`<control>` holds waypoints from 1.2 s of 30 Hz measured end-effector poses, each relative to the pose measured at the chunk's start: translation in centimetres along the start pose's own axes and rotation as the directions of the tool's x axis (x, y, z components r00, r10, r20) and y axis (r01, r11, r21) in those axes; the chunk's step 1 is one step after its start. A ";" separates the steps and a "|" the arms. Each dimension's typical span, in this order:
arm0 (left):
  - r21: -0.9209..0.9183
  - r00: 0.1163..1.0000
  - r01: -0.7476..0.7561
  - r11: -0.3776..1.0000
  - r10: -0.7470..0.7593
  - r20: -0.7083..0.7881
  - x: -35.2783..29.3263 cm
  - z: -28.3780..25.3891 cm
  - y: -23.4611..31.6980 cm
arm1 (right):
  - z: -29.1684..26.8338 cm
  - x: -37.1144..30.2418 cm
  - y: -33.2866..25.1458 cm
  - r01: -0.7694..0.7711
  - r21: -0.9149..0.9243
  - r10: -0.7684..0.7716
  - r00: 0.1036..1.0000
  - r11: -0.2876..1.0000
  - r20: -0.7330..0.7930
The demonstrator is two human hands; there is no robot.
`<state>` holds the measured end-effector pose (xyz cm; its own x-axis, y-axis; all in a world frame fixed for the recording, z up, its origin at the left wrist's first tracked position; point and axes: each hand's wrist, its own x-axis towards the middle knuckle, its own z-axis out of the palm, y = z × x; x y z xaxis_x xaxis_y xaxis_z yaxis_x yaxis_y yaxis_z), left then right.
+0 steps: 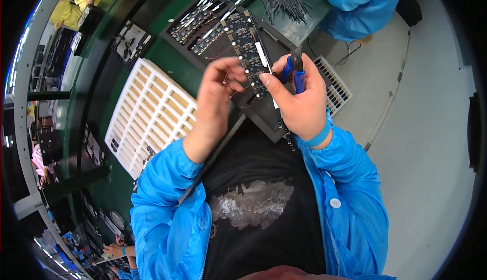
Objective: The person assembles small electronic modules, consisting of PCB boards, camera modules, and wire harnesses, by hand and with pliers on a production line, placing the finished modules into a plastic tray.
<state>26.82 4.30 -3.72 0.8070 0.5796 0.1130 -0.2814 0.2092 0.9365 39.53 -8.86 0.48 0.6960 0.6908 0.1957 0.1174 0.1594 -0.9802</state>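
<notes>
A long black circuit board panel with several repeated sections is held up before me, tilted, by my right hand. That thumb presses on its lower right edge. Blue-handled cutters also rest in my right hand, jaws upward. Close to the panel's left edge is my left hand, its fingers curled and smeared by motion. A tiny pale thing shows against its palm, too small to name. Below the right hand hangs a thin dark strip, partly hidden by that hand.
A dark tray with more circuit boards lies beyond my hands. A white slotted tray stands left, a black-and-white grid tray right. Dark thin strips are heaped at the back. A person in blue is at upper right.
</notes>
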 end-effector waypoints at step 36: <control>0.163 0.866 0.130 0.978 -0.192 0.462 3.4 1.3 2.7 | -0.7 0.2 1.1 -0.235 0.329 0.154 0.955 0.915 0.254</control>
<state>29.49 5.81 -0.39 0.9927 0.0976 0.0716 -0.0859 0.1514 0.9847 40.29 -9.09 -0.58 0.5031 0.8631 0.0432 -0.2891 0.2151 -0.9328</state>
